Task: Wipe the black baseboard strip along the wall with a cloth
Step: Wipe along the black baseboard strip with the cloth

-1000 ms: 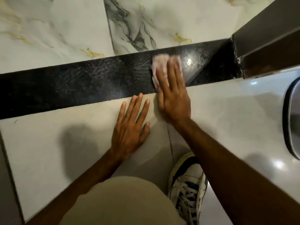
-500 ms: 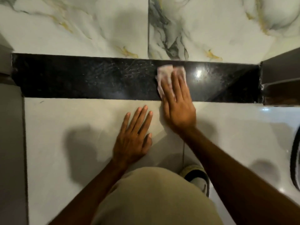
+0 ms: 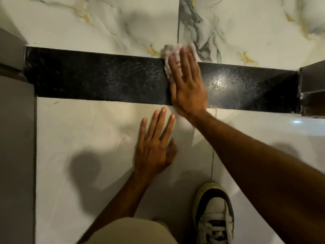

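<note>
The right hand (image 3: 187,85) lies flat, fingers stretched out, pressing a pale cloth (image 3: 173,55) against the black baseboard strip (image 3: 98,80) — the cloth's top edge pokes past the strip onto the marble wall tile (image 3: 105,23). The left hand (image 3: 154,147) rests open and empty, palm down on the white floor tile (image 3: 79,129) just below the strip. A white-and-black sneaker (image 3: 213,213) stands near the bottom edge — beside the right forearm.
</note>
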A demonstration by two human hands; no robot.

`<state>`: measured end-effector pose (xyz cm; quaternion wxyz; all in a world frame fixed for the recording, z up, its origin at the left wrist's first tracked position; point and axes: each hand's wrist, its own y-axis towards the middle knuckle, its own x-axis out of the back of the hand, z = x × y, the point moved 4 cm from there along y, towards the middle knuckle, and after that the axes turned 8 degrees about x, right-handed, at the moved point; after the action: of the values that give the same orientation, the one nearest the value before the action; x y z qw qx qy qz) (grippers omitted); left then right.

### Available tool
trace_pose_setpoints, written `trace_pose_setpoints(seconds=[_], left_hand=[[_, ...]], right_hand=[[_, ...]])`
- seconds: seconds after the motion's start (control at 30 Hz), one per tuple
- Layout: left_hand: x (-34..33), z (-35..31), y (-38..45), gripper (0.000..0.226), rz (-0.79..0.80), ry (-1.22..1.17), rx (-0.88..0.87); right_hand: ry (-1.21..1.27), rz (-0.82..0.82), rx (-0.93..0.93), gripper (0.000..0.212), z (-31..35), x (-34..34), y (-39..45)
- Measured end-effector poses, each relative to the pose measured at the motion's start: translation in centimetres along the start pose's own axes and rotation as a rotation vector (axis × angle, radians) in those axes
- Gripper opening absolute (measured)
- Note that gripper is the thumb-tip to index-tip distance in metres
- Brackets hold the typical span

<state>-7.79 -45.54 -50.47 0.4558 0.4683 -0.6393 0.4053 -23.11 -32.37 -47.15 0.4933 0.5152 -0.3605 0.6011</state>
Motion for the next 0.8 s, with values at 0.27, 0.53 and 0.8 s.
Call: trace_pose_setpoints(seconds=[0.27, 0.53, 0.8], left_hand=[[0.3, 0.3, -0.3, 0.080, -0.001, 0.004, 0.086], [0.8, 2.4, -2.5, 0.065, -0.058, 0.036, 0.161], [3.7, 10.7, -8.2, 0.070, -0.081, 0.042, 0.403]], right_hand=[[-0.114, -0.016, -0.060, 0.055, -2.1, 1.8, -10.4], [0.040, 0.015, 0.078, 0.063, 6.2, -1.5, -0.4], [-0.016, 0.108, 0.042, 0.062, 2.6, 0.7, -6.9]])
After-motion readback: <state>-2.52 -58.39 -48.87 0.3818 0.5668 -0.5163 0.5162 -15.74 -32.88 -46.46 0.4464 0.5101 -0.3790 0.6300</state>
